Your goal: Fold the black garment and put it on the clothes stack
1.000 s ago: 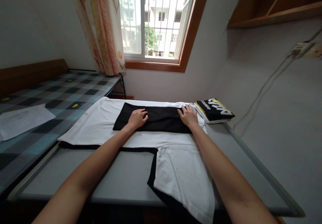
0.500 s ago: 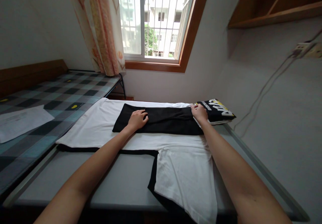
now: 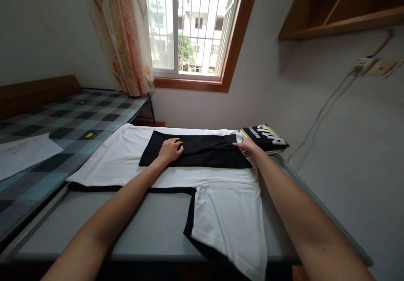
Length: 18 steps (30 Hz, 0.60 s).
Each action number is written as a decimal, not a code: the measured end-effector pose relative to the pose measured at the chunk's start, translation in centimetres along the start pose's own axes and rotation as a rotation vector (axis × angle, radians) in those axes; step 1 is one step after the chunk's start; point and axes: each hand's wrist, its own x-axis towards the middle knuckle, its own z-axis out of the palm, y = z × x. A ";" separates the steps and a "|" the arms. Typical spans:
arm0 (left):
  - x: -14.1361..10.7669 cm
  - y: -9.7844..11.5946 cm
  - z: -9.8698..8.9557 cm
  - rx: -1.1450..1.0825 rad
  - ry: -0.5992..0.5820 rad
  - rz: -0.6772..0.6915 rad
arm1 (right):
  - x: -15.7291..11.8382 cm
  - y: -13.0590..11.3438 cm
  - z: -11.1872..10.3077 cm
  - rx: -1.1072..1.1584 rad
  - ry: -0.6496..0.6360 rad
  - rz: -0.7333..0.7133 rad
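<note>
White shirt (image 3: 227, 222) spread on gray table (image 3: 158, 230), one sleeve hanging past the near edge. Long strip of black cloth (image 3: 205, 154) lies on top, running crosswise. Left hand (image 3: 171, 151) is palm down on the strip's left half, fingers loosely apart, cloth directly under them. Right hand (image 3: 248, 145) is at the strip's right end, index finger stretched out toward the far corner, fingertip touching or just above the black; the strip lies left of and below the fingers. Can't tell if the right thumb and finger pinch anything, since the back of the hand hides the other fingers. Folded clothes (image 3: 267, 137) sit just beyond the right hand, lower part covered by hand and wrist. Left forearm covers some of the shirt's near edge. Unclear whether strip and shirt are joined. Paper (image 3: 27, 154) cut off at left, print unreadable.
</note>
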 end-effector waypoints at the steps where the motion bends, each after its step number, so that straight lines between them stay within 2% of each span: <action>1: 0.0 0.0 0.0 0.000 0.000 0.000 | 0.1 -0.1 0.0 -0.055 -0.011 0.032; 6: 0.0 0.0 0.0 -0.006 -0.002 -0.002 | 0.1 -0.5 -0.4 -0.166 -0.041 0.030; 16: 0.0 0.0 0.0 -0.010 0.004 -0.003 | -1.2 -0.9 -1.1 0.085 -0.114 0.078; 18: 0.0 0.0 0.0 -0.011 0.006 0.002 | -1.3 -1.0 -1.1 0.097 -0.102 0.049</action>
